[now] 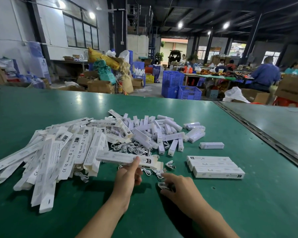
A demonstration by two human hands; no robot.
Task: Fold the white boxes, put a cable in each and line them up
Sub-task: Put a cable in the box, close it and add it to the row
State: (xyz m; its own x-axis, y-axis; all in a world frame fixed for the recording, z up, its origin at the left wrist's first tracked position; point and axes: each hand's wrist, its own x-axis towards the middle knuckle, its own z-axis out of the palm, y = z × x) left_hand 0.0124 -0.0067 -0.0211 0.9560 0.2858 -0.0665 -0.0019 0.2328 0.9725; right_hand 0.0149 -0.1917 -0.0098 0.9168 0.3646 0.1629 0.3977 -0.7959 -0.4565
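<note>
My left hand (127,176) holds a folded long white box (126,159) level above the table, its open flap end pointing right. My right hand (175,184) rests on the table with its fingers closed on a coiled white cable (163,185). A heap of flat unfolded white boxes (55,155) lies to the left. Loose white cables (127,147) lie in the middle, behind the held box. Three finished boxes (215,166) lie side by side in a row at the right.
Several short white lamp-like blocks (162,133) are piled at the back of the green table (248,203), one (211,145) lying apart. A metal seam (258,133) runs along the right. Blue crates (179,86), cartons and seated people fill the workshop beyond.
</note>
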